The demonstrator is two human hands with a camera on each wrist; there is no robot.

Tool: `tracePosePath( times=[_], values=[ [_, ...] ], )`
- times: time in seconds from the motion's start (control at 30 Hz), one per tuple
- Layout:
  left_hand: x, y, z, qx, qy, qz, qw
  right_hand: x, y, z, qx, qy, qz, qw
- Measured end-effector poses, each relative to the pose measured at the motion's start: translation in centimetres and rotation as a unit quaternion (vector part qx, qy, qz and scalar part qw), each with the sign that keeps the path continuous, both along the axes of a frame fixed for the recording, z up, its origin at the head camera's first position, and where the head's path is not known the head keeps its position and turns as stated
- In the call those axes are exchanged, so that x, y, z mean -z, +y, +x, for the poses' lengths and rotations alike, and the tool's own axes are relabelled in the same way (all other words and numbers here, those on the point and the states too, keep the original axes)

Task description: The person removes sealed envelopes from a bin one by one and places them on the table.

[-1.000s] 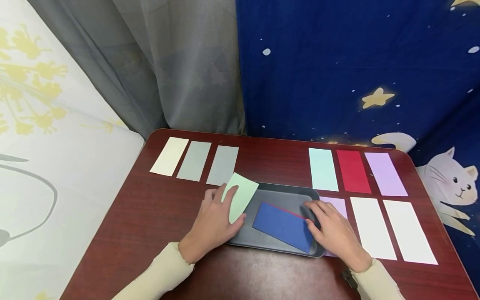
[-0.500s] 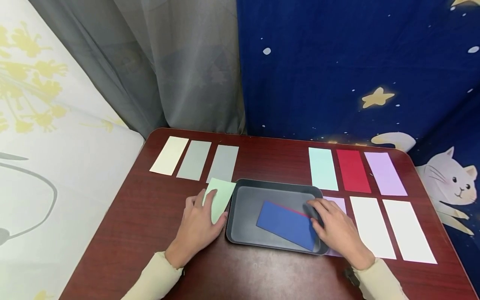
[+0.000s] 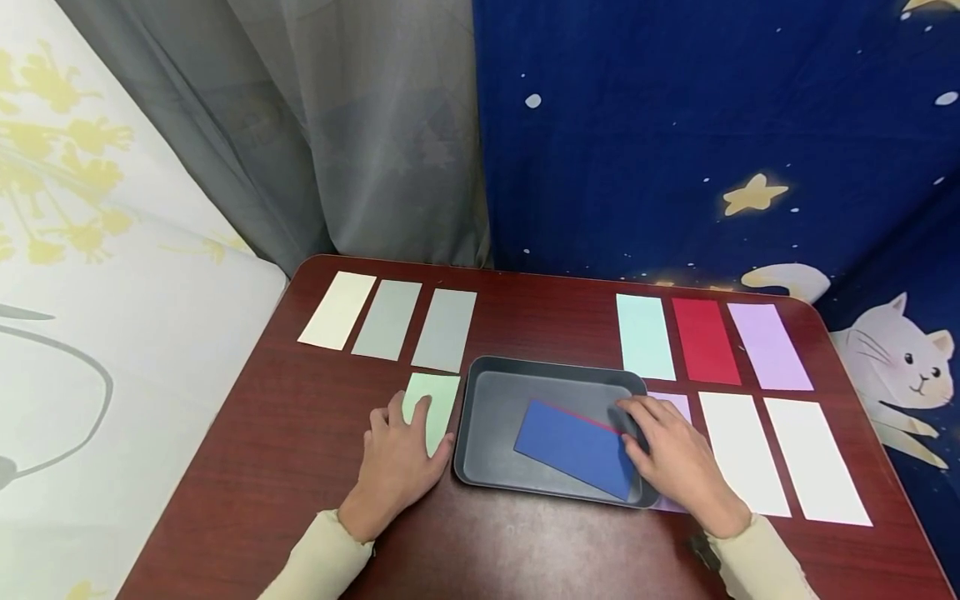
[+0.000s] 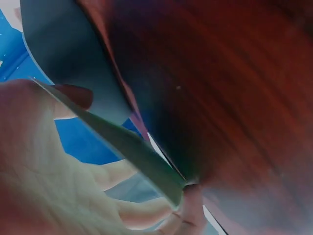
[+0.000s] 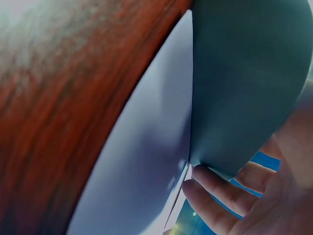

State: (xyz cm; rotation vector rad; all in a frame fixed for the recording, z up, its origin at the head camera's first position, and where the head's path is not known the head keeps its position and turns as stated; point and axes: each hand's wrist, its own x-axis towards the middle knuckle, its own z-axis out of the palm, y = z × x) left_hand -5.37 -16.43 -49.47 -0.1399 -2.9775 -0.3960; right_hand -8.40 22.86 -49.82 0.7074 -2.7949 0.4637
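Note:
In the head view my left hand [image 3: 397, 462] holds a pale green card [image 3: 442, 400] low at the tray's left side, below a grey card [image 3: 444, 329]. The left wrist view shows that green card [image 4: 129, 144] bowed between thumb and fingers, its far edge close to the tabletop. My right hand [image 3: 678, 454] holds the right end of a dark grey tray [image 3: 487, 417], some fingers outside its wall [image 5: 244, 88] in the right wrist view. Inside the tray lies a blue card [image 3: 573, 450], with a thin red edge [image 3: 592, 421] showing behind it.
Upper left are a cream card [image 3: 337, 310] and another grey card [image 3: 387, 319]. On the right lie a mint card [image 3: 645, 337], a red card [image 3: 707, 342], a lilac card [image 3: 770, 346] and two white cards [image 3: 817, 462]. Another lilac card [image 3: 670, 406] is partly under the tray and hand.
My left hand has carried the green card from over the tray leftward and down beside it, below the grey card. The tray and right hand have shifted slightly right.

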Motion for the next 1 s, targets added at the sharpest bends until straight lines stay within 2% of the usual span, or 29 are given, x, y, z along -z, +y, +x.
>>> tracePosePath(
  times=[0.17,0.3,0.6,0.83,1.0],
  values=[
    [0.3,0.2,0.0,-0.023,-0.042,-0.029,0.9984,0.0,0.0,0.0,0.001,0.001,-0.003,1.0],
    [0.2,0.3,-0.1,-0.029,-0.067,-0.051,0.996,0.1,0.0,0.0,0.001,0.004,-0.006,1.0],
    [-0.3,0.4,-0.1,-0.023,-0.088,-0.052,0.9945,0.1,0.0,0.0,0.001,0.004,-0.006,1.0],
    [-0.9,0.4,-0.5,-0.018,-0.087,-0.053,0.9946,0.0,0.1,0.0,-0.001,0.007,-0.008,1.0],
    [-2.1,0.9,-1.1,0.008,-0.041,-0.055,0.9976,-0.1,0.1,0.0,-0.002,0.007,-0.006,1.0]
  ],
)
